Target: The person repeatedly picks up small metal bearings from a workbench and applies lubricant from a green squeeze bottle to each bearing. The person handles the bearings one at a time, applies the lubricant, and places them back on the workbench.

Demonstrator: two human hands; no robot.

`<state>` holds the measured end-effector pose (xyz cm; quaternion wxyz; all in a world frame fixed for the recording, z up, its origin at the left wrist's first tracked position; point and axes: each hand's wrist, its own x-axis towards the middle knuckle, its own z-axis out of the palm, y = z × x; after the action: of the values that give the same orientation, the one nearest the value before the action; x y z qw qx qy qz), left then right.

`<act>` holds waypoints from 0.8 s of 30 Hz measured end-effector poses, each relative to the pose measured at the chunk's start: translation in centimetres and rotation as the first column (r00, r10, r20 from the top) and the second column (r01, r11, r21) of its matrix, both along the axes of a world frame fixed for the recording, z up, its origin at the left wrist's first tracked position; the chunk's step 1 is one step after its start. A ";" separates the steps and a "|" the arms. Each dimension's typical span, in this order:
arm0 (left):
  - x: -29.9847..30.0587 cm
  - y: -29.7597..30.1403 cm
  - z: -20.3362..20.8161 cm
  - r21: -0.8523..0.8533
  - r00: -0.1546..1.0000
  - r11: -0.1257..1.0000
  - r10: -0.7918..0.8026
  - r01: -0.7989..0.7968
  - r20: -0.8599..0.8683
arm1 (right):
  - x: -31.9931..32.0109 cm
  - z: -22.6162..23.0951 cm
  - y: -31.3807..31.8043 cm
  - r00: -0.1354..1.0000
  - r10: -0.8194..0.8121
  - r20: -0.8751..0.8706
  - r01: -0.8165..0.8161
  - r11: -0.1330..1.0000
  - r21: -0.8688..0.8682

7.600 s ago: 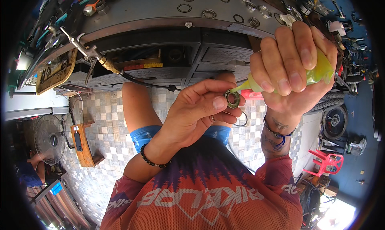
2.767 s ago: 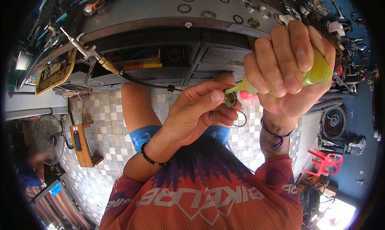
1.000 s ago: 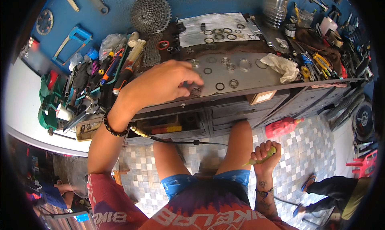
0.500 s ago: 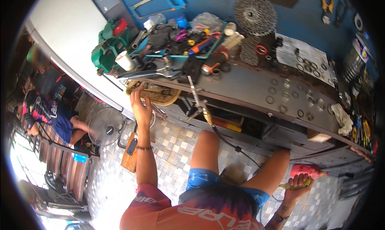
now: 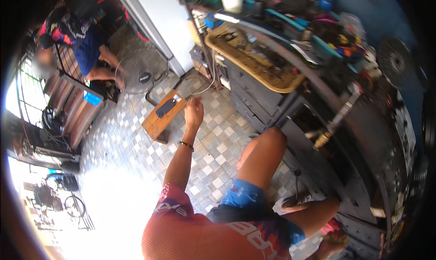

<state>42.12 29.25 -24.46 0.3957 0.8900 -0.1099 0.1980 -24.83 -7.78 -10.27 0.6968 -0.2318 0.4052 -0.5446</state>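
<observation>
My left hand point(image 5: 194, 113) hangs over the tiled floor, beside a low wooden stool point(image 5: 165, 120). Its fingers are curled together, and what they may hold is too small to make out. On the stool lie a dark phone point(image 5: 165, 108) and a small pale item point(image 5: 177, 98). Low at the right, my right hand point(image 5: 335, 242) is closed round a yellow-green handle, mostly hidden and dim. A red object point(image 5: 330, 226) shows just behind it. The yellow tray point(image 5: 254, 71) of small dirty parts sits under the bench edge, right of my left hand.
A cluttered workbench with dark drawers point(image 5: 247, 96) runs along the right. A long metal tool with a brass-coloured end point(image 5: 338, 119) juts from its edge. A floor fan point(image 5: 144, 77) stands at the far left, near a seated person point(image 5: 86, 46). My knees lie between hands and drawers.
My view has swung left. My left hand has left the yellow tray and is now beside the stool, its fingers more curled. My right hand stays low at the right, round the yellow-green handle.
</observation>
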 end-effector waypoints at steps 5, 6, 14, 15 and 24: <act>1.9 14.0 -15.1 0.362 0.901 0.931 0.186 -0.035 -0.393 | 2.5 -1.0 -0.9 0.901 -0.089 -0.425 0.085 0.996 -0.029; 3.1 15.9 -15.8 0.437 0.894 0.898 0.229 -0.043 -0.384 | 3.3 -1.6 -0.8 0.874 -0.097 -0.475 0.095 0.995 -0.028; 15.7 29.6 -23.4 0.713 0.738 0.699 0.508 -0.051 -0.445 | 11.7 -5.2 -0.9 0.693 -0.024 -0.721 0.053 0.998 0.018; 17.1 29.5 -23.6 0.710 0.673 0.704 0.533 -0.015 -0.513 | 12.1 -5.4 -0.6 0.679 -0.028 -0.733 0.059 0.998 0.017; 14.7 25.8 -27.3 0.887 0.623 0.452 0.722 -0.098 -0.300 | 13.5 -6.3 -1.1 0.620 -0.008 -0.785 0.033 0.999 0.015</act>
<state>56.85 55.09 -51.73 -0.1086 0.9697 0.1955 -0.0986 -11.36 -8.85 -16.54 0.4474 -0.4313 0.6787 -0.3913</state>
